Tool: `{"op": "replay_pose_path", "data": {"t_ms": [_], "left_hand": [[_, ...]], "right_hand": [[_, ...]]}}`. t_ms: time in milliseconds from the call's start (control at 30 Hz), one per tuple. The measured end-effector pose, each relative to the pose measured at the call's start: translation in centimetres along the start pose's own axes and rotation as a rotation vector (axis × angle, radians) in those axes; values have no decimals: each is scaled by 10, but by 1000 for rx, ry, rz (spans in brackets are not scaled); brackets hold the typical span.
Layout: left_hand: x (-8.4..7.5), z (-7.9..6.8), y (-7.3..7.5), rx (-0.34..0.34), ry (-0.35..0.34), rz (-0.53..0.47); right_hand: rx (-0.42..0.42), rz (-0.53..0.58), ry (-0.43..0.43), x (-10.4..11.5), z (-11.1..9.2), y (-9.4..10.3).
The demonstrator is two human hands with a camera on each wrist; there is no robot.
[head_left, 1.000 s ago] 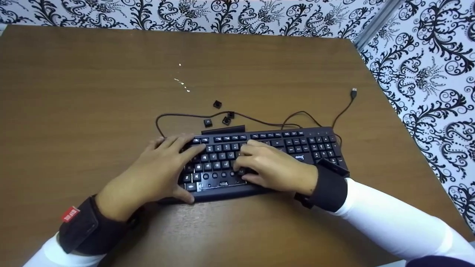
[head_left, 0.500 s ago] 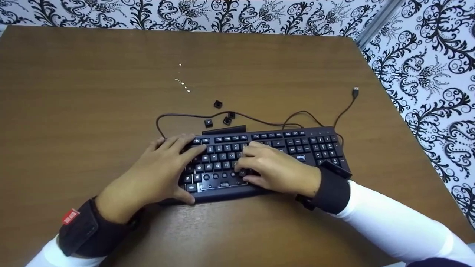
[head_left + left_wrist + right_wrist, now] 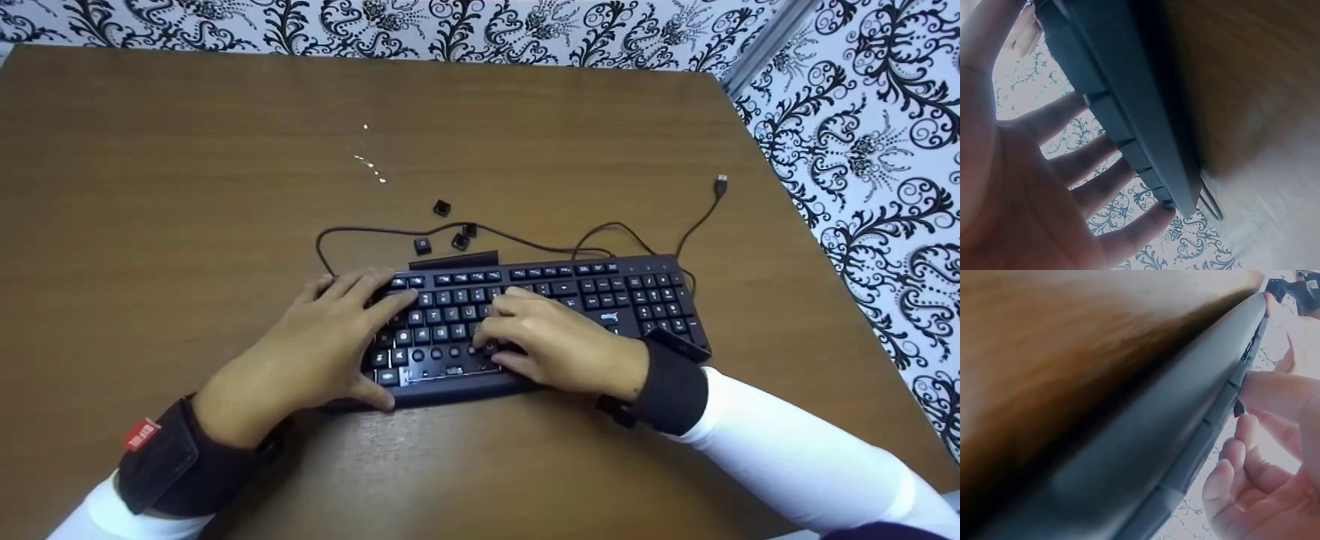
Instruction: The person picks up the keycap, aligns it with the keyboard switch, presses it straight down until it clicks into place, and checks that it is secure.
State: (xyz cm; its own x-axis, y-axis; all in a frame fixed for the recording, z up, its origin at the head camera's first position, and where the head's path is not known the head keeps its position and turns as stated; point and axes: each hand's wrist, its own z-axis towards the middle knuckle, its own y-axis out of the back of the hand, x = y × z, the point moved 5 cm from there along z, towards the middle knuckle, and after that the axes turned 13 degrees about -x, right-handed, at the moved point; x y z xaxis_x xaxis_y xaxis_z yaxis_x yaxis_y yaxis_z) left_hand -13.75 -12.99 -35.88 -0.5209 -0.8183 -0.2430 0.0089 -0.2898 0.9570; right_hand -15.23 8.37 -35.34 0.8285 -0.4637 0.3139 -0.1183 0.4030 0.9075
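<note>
A black keyboard point(image 3: 450, 390) lies on the wooden table, with round key posts bare in its lower row. My left hand point(image 3: 322, 341) spans its left end, fingers spread, thumb at the front edge and fingertips on the upper keys. In the left wrist view the fingers point(image 3: 1095, 188) reach fairly straight to the keys. My right hand point(image 3: 547, 337) bends over the middle; thumb and forefinger pinch a black keycap point(image 3: 490, 348) in the lower rows. The right wrist view shows a dark bit of that keycap point(image 3: 1239, 408) by the thumb, the other fingers curled beneath.
Several loose black keycaps, among them one keycap point(image 3: 423, 246), lie behind the keyboard near its cable point(image 3: 375, 228). A dark flat strip point(image 3: 454, 260) shows along the back edge. The USB plug point(image 3: 721, 186) lies at the right. A patterned wall point(image 3: 540, 30) borders the table.
Both hands keep nearly the same places on the keyboard. The view shifts slightly; the loose keycaps, cable and keyboard stay put.
</note>
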Motion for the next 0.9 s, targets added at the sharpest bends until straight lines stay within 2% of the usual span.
{"op": "replay_pose_path", "data": {"t_ms": [533, 800, 900], "left_hand": [[0, -1, 0, -17, -11, 7], [0, 0, 0, 5, 15, 2], [0, 1, 1, 8, 18, -3]], "right_hand": [[-6, -25, -8, 0, 2, 2], [-117, -61, 7, -3, 0, 7], [-128, -76, 18, -2, 1, 7]]}}
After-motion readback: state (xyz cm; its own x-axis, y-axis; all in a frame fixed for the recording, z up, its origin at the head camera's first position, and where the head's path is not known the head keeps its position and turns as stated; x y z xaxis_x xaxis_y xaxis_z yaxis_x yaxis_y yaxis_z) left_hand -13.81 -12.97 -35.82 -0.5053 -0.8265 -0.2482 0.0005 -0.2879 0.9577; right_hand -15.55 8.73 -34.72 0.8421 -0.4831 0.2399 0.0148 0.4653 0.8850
